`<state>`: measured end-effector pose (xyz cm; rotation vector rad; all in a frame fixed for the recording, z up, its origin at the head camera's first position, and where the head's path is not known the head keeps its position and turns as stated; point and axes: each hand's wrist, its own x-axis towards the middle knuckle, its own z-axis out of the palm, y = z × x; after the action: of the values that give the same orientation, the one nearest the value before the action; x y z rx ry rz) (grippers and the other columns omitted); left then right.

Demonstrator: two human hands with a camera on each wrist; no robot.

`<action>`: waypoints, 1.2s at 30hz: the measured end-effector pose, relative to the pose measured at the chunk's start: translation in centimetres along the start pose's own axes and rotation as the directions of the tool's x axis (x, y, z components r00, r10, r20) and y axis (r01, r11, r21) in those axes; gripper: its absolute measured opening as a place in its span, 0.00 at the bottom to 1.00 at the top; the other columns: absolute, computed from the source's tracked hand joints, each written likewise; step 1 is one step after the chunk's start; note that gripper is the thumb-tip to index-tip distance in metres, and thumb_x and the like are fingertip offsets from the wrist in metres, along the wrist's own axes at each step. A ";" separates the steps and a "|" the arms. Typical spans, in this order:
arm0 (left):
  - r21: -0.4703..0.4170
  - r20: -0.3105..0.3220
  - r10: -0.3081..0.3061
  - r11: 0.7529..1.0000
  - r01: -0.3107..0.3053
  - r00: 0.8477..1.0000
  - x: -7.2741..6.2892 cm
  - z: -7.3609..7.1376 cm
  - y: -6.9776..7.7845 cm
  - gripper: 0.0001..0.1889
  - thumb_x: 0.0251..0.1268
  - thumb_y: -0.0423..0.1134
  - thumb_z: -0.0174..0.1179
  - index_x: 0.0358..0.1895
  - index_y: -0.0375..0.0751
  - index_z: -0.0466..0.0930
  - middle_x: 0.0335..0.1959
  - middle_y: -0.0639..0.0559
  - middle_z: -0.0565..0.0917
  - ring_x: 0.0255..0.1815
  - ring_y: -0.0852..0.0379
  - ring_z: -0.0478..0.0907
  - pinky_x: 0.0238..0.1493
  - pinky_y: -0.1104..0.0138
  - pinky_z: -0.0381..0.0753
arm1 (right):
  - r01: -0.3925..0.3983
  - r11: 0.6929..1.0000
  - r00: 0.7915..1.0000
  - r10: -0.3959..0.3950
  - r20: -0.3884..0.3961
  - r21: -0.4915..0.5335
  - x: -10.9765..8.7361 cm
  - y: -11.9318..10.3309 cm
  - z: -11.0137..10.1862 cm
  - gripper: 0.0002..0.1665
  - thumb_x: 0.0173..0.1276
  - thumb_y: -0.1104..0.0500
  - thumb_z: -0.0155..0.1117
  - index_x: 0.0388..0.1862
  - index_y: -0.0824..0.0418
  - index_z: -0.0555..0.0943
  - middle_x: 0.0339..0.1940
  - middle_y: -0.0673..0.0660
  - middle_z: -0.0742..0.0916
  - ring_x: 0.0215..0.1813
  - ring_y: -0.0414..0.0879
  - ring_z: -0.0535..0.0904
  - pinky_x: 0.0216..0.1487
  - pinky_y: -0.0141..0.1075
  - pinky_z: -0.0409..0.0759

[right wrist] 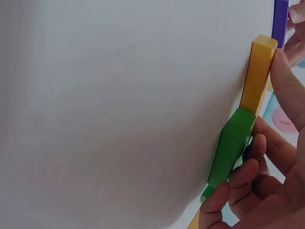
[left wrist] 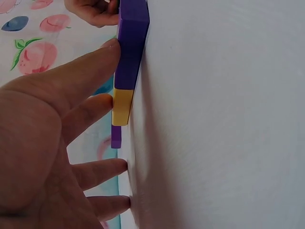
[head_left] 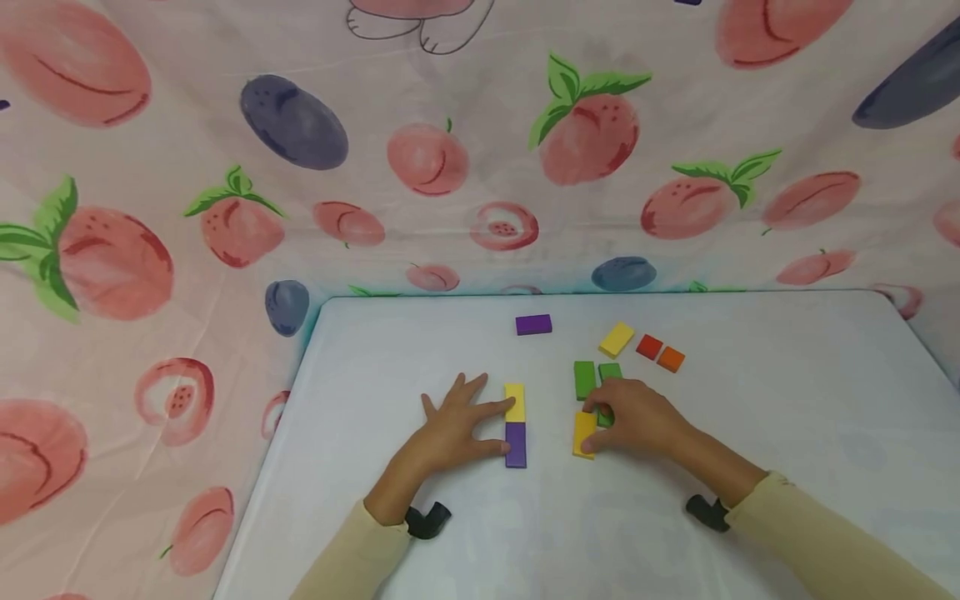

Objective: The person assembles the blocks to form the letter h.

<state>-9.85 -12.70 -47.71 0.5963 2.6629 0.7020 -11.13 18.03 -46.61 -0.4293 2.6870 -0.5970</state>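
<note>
My left hand point(head_left: 446, 433) has its fingers spread, with the thumb on a purple block point(head_left: 516, 457) and the index fingertip on a yellow block point(head_left: 514, 391). These two blocks lie end to end in a line. Across a gap to the right, my right hand point(head_left: 648, 421) pinches a darker yellow block point(head_left: 582, 433) between thumb and index finger. Its other fingers are curled beside a green block point(right wrist: 232, 148), which the hand partly covers in the head view. Just beyond lie two more green blocks, one on the left point(head_left: 584, 381) and one on the right point(head_left: 610, 370).
Farther back on the white table point(head_left: 405, 333) lie a purple block point(head_left: 533, 325), a yellow block point(head_left: 617, 340), a small red block point(head_left: 649, 347) and a small orange block point(head_left: 671, 359). A fruit-print cloth point(head_left: 360, 275) hangs behind the table. Dark wrist-worn pieces point(head_left: 429, 521) sit below both wrists.
</note>
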 end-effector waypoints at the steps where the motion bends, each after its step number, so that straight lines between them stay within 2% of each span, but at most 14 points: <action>1: -0.003 -0.002 0.002 1.000 -0.002 1.000 0.0 0.0 0.0 0.33 0.61 0.60 0.70 0.70 0.66 0.76 0.83 0.44 0.57 0.85 0.33 0.42 0.64 0.17 0.32 | 0.000 1.000 1.000 0.000 -0.004 0.005 0.0 0.0 0.1 0.31 0.45 0.39 0.85 0.47 0.51 0.88 0.30 0.46 0.80 0.38 0.43 0.73 0.37 0.34 0.74; 11: -0.023 -0.024 -0.004 1.000 0.003 1.000 0.2 0.2 0.2 0.33 0.60 0.59 0.71 0.70 0.66 0.76 0.83 0.45 0.57 0.85 0.33 0.42 0.64 0.17 0.31 | 0.005 0.996 1.000 -0.002 -0.030 0.089 0.2 0.4 0.1 0.30 0.45 0.43 0.87 0.45 0.53 0.88 0.33 0.48 0.80 0.40 0.44 0.73 0.38 0.35 0.75; 21: -0.019 -0.015 -0.008 1.000 0.008 1.000 0.1 0.4 0.0 0.33 0.60 0.60 0.70 0.70 0.67 0.76 0.83 0.45 0.57 0.85 0.34 0.41 0.64 0.17 0.31 | 0.078 0.987 0.994 -0.067 -0.081 0.141 0.1 0.9 0.3 0.22 0.47 0.47 0.86 0.39 0.51 0.86 0.36 0.46 0.83 0.42 0.44 0.75 0.42 0.35 0.77; 29: -0.019 -0.012 -0.011 1.000 0.011 1.000 0.0 0.4 0.0 0.33 0.60 0.60 0.70 0.70 0.67 0.75 0.83 0.45 0.57 0.85 0.34 0.41 0.65 0.17 0.30 | 0.045 0.986 0.996 -0.033 -0.080 0.160 0.3 0.3 -0.3 0.20 0.51 0.50 0.85 0.39 0.48 0.84 0.30 0.45 0.83 0.37 0.44 0.74 0.36 0.33 0.76; 36: -0.021 -0.007 -0.019 1.000 0.018 1.000 0.0 0.2 0.2 0.33 0.60 0.60 0.70 0.71 0.67 0.75 0.83 0.46 0.56 0.85 0.35 0.40 0.66 0.18 0.29 | 0.060 0.976 0.993 -0.036 -0.115 0.210 0.8 -0.1 -0.7 0.16 0.54 0.53 0.83 0.39 0.49 0.85 0.28 0.46 0.83 0.36 0.45 0.75 0.33 0.31 0.75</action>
<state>-9.76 -12.47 -47.79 0.5640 2.6609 0.7266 -12.11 17.83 -46.22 -0.4140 2.6831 -0.9382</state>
